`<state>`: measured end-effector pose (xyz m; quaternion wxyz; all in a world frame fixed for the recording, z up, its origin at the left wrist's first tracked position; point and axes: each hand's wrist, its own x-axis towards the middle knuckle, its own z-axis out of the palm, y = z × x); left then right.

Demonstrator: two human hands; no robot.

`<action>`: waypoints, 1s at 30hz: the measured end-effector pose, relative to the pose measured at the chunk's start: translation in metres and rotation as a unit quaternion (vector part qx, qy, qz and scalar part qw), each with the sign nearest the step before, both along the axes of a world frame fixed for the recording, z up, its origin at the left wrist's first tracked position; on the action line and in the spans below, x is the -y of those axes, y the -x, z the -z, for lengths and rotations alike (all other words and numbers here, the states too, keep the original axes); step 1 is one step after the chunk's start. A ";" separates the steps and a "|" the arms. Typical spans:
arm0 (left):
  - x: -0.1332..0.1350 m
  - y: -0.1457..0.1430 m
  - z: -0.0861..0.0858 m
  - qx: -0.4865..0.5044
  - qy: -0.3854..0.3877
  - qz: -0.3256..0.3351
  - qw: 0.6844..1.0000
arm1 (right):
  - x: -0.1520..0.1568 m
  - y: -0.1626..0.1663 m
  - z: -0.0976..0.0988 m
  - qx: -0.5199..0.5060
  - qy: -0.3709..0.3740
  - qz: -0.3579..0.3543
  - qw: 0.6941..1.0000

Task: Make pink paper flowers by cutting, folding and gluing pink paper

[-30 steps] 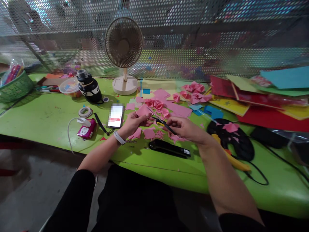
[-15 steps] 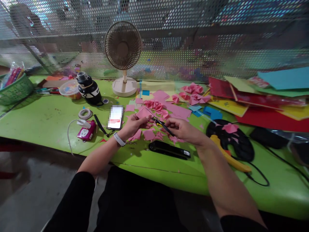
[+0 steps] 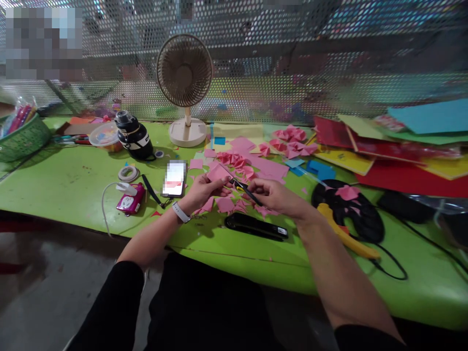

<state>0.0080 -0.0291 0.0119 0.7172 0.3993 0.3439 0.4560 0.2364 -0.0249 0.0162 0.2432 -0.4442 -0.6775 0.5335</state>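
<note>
Compared with the earlier frame, the scissors (image 3: 251,194) are tilted slightly, so that the blade is seen reaching farther across the square of pink paper (image 3: 218,172); both hands are held almost in place. The paper is pinched by the left hand (image 3: 206,191), its grip narrow, between thumb and fingers, above the middle of the green worktop (image 3: 73,180). The scissors are held in the right hand (image 3: 272,195), its grip closed about the handles; whether the blades are parted cannot be told at this size.

Progress may be judged from the surrounding paper. Folded pink flowers are gathered in a near cluster (image 3: 234,159) and a far cluster (image 3: 292,139), and these appear to be finished or nearly so. Another pink flower (image 3: 348,192) is laid on the black pad (image 3: 369,222). Flat work is left: a larger pink sheet (image 3: 272,166) is spread beside the near cluster, and loose pink pieces (image 3: 224,204) are scattered below the hands. The held square seems to be partway through trimming; its cut edge is not clearly shown. The black stapler (image 3: 256,226) is left unheld near the front edge, and the yellow glue gun (image 3: 345,231) is placed beyond the right forearm.
</note>
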 end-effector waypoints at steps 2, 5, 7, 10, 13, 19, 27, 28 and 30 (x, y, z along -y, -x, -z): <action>0.000 0.000 0.001 0.001 0.002 0.002 1.000 | 0.000 0.001 0.001 0.003 0.002 0.004 1.000; 0.000 -0.001 0.004 -0.007 -0.001 0.005 1.000 | 0.000 0.003 0.000 -0.001 -0.005 0.007 1.000; -0.001 0.000 0.005 -0.020 -0.005 0.012 1.000 | 0.000 0.003 -0.001 -0.002 -0.004 0.005 1.000; -0.002 0.001 0.006 -0.019 -0.002 -0.013 1.000 | 0.001 0.004 -0.004 0.005 0.004 0.009 1.000; -0.004 0.002 0.004 0.039 0.016 -0.053 0.998 | 0.001 0.004 -0.006 0.022 0.023 0.014 0.999; -0.008 -0.001 0.007 0.124 0.030 -0.025 0.992 | -0.003 0.003 0.000 0.058 0.042 0.013 0.997; -0.012 -0.002 0.014 0.121 0.042 -0.023 0.991 | -0.008 -0.002 0.008 0.060 0.036 -0.008 0.998; -0.012 -0.002 0.013 0.121 0.044 -0.022 0.991 | -0.008 -0.001 0.008 0.062 0.038 -0.008 0.997; -0.012 -0.002 0.012 0.121 0.049 -0.021 0.991 | -0.009 -0.001 0.009 0.062 0.038 -0.006 0.997</action>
